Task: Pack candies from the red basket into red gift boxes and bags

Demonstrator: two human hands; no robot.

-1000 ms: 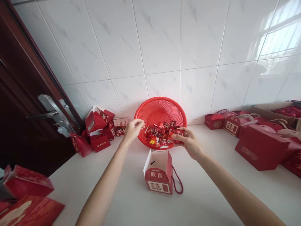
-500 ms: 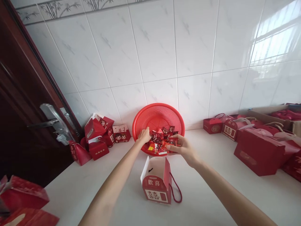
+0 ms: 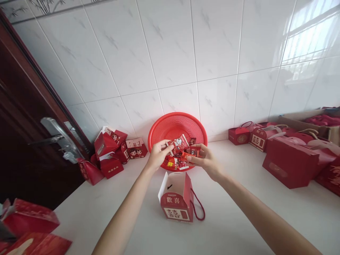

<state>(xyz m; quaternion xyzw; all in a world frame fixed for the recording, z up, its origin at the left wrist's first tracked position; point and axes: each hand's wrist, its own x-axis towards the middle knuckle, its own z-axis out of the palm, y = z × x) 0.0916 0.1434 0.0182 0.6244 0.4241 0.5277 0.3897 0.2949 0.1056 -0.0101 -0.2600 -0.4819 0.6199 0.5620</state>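
My left hand pinches a red-and-white candy packet, lifted just over the red plastic basket. Beside it, my right hand is closed on small red wrapped candies; the exact number is hard to make out. More wrapped candies lie in the basket, which is tilted toward me against the wall. In front of the basket stands an open red gift box with white characters, its top flaps raised. A dark red cord handle hangs at its right side.
Several red gift boxes are piled at the left by the door handle. More boxes crowd the right side, near a cardboard carton. Further red boxes sit at the lower left. A tiled wall backs the white tabletop.
My left hand has come up from inside the basket with a candy packet between its fingers. My right hand stays by the basket's right side, still holding candies. The view has shifted slightly.
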